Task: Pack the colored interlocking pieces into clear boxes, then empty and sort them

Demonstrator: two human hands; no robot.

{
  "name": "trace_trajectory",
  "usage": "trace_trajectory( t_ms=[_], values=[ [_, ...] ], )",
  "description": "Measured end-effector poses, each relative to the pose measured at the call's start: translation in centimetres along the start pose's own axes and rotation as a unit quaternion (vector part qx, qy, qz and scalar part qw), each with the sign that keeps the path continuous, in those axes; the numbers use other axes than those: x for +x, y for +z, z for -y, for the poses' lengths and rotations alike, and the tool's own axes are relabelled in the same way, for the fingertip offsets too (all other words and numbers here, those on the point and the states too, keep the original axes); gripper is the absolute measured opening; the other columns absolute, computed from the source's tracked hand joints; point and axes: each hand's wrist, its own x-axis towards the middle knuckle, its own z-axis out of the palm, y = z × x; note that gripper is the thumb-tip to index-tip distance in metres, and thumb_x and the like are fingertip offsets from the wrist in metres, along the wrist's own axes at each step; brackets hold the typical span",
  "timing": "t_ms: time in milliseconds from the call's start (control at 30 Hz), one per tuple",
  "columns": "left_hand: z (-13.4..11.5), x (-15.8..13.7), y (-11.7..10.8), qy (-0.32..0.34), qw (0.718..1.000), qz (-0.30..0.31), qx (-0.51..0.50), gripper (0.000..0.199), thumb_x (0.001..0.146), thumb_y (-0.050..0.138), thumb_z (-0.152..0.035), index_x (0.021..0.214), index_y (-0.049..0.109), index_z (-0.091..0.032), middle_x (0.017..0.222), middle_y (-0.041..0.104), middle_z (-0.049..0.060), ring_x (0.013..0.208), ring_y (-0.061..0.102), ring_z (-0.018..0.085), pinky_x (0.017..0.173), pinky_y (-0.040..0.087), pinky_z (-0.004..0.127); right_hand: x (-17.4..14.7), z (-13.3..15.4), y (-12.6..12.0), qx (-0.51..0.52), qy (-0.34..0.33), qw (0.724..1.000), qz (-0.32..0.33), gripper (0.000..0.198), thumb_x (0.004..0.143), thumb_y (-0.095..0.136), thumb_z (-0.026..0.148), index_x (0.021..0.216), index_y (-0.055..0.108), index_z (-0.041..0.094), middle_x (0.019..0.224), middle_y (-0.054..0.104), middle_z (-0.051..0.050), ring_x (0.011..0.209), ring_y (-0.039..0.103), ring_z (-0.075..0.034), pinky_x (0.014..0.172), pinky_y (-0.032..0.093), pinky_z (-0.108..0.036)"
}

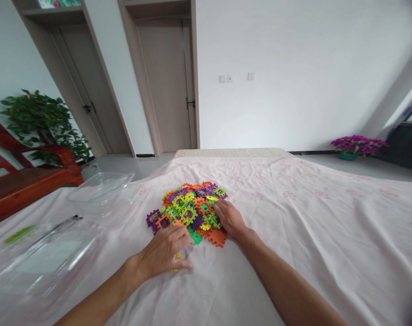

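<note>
A heap of interlocking plastic puzzle pieces (pixel 188 214) in orange, purple, green and yellow lies on the pale cloth in front of me. My left hand (pixel 167 251) is at the near left edge of the heap, its thumb spread from the fingers. A small yellow piece (pixel 177 256) shows in the gap between that thumb and the fingers; it seems to rest on the cloth. Against the right side of the heap, my right hand (pixel 230 218) lies with fingers stretched over the outer pieces. Its fingertips are partly hidden among them.
To the left are a clear plastic container (pixel 46 258), a second clear container (pixel 102 188) behind it, and a green item (pixel 21 234). The creased patterned cloth (pixel 310 235) covers the table. A wooden armchair (pixel 32 181) stands beyond the left side.
</note>
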Motion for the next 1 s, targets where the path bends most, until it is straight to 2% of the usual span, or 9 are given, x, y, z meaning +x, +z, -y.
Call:
trace_trajectory(
  t_ms=[67, 133, 300, 467, 567, 667, 767, 867, 1000],
  values=[
    [-0.8, -0.5, -0.3, -0.031, 0.999, 0.042, 0.009, 0.047, 0.074, 0.077, -0.050, 0.112, 0.063, -0.027, 0.108, 0.064, 0.003, 0.102, 0.061, 0.023, 0.086, 0.050, 0.033, 0.0, 0.1, -0.1, 0.000, 0.002, 1.000, 0.001, 0.049, 0.104, 0.022, 0.044, 0.092, 0.063, 0.021, 0.099, 0.066, -0.007, 0.097, 0.059, -0.020, 0.092, 0.043, -0.032],
    [-1.6, -0.7, -0.4, -0.071, 0.995, 0.061, 0.018, 0.044, 0.077, 0.078, -0.037, 0.116, 0.061, -0.027, 0.113, 0.063, 0.004, 0.105, 0.060, 0.023, 0.087, 0.050, 0.033, -0.1, 0.2, -0.1, -0.004, 0.002, 1.000, 0.005, 0.048, 0.104, 0.023, 0.043, 0.089, 0.062, 0.021, 0.095, 0.066, -0.007, 0.094, 0.060, -0.019, 0.091, 0.044, -0.032],
    [-3.4, -0.6, 1.1, -0.126, 0.985, 0.052, 0.104, 0.027, 0.084, 0.062, -0.010, 0.108, 0.065, -0.021, 0.104, 0.064, 0.007, 0.098, 0.060, 0.023, 0.086, 0.050, 0.036, -0.1, 0.2, 0.0, -0.018, 0.001, 1.000, 0.018, 0.048, 0.104, 0.024, 0.042, 0.080, 0.059, 0.021, 0.088, 0.065, -0.006, 0.089, 0.060, -0.018, 0.088, 0.044, -0.031],
    [-4.3, -1.0, 4.0, -0.177, 0.967, -0.016, 0.181, 0.030, 0.088, 0.056, -0.013, 0.118, 0.061, -0.017, 0.103, 0.064, 0.011, 0.097, 0.059, 0.027, 0.084, 0.050, 0.042, 0.0, 0.0, 0.1, -0.023, 0.002, 0.999, 0.024, 0.049, 0.104, 0.022, 0.044, 0.082, 0.059, 0.021, 0.090, 0.064, -0.006, 0.090, 0.059, -0.018, 0.088, 0.043, -0.031],
    [-4.2, -1.3, 4.8, -0.191, 0.971, -0.030, 0.139, 0.020, 0.090, 0.055, -0.015, 0.109, 0.060, -0.018, 0.099, 0.064, 0.008, 0.091, 0.063, 0.023, 0.077, 0.052, 0.037, -0.1, 0.0, 0.1, -0.026, 0.005, 0.999, 0.025, 0.049, 0.104, 0.022, 0.044, 0.082, 0.059, 0.021, 0.089, 0.064, -0.006, 0.090, 0.059, -0.018, 0.088, 0.043, -0.030],
    [-3.6, -1.3, 4.9, -0.154, 0.983, -0.041, 0.092, 0.013, 0.091, 0.052, -0.011, 0.098, 0.058, -0.021, 0.090, 0.065, 0.003, 0.083, 0.066, 0.018, 0.071, 0.052, 0.030, -0.1, 0.0, 0.1, -0.026, 0.005, 0.999, 0.027, 0.047, 0.104, 0.024, 0.043, 0.081, 0.058, 0.021, 0.089, 0.064, -0.005, 0.089, 0.059, -0.018, 0.087, 0.043, -0.030],
    [-2.5, -0.6, 4.8, -0.113, 0.987, -0.077, 0.089, 0.009, 0.092, 0.052, -0.012, 0.092, 0.055, -0.021, 0.082, 0.064, 0.000, 0.075, 0.066, 0.016, 0.066, 0.051, 0.027, -0.1, 0.0, 0.1, -0.026, 0.004, 0.999, 0.022, 0.046, 0.105, 0.024, 0.041, 0.081, 0.058, 0.021, 0.089, 0.064, -0.005, 0.089, 0.059, -0.017, 0.088, 0.043, -0.030],
    [-0.9, 1.1, 3.9, -0.094, 0.982, -0.141, 0.082, 0.006, 0.096, 0.051, -0.019, 0.099, 0.055, -0.022, 0.087, 0.065, 0.001, 0.077, 0.066, 0.016, 0.068, 0.053, 0.027, -0.1, 0.1, 0.1, -0.022, 0.003, 1.000, 0.020, 0.046, 0.105, 0.023, 0.041, 0.084, 0.060, 0.021, 0.092, 0.065, -0.006, 0.091, 0.059, -0.018, 0.090, 0.043, -0.030],
    [1.3, 4.1, 1.4, -0.118, 0.958, -0.258, 0.047, 0.030, 0.098, 0.047, -0.035, 0.125, 0.048, -0.022, 0.106, 0.064, 0.008, 0.098, 0.065, 0.020, 0.084, 0.054, 0.033, -0.1, 0.1, 0.0, -0.016, 0.002, 1.000, 0.015, 0.046, 0.105, 0.024, 0.041, 0.090, 0.063, 0.021, 0.097, 0.067, -0.006, 0.096, 0.060, -0.018, 0.092, 0.043, -0.031]
  ],
)
